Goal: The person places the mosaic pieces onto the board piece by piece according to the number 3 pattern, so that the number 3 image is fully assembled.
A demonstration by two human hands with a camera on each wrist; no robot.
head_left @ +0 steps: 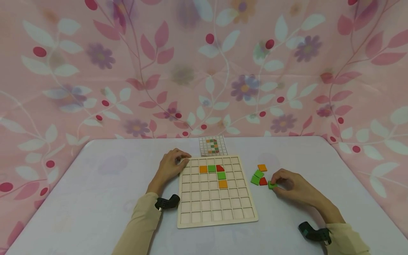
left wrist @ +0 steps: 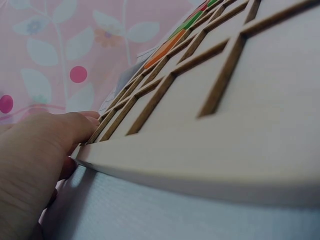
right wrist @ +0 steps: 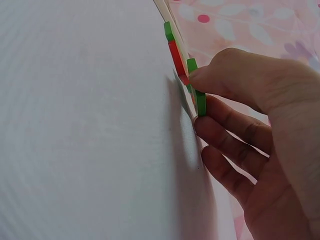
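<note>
The right hand [head_left: 296, 187] pinches one green tile [right wrist: 201, 103] between thumb and fingers, and this tile shows its narrow edge to the right wrist camera. Left of these fingertips lie four loose tiles [head_left: 259, 173]: two green, one orange, one red, the red nearest. Further left, the board [head_left: 220, 224] carries five set tiles [head_left: 221, 175]. The left hand [head_left: 170, 164], its fingers curled, holds the board's far left corner.
</note>
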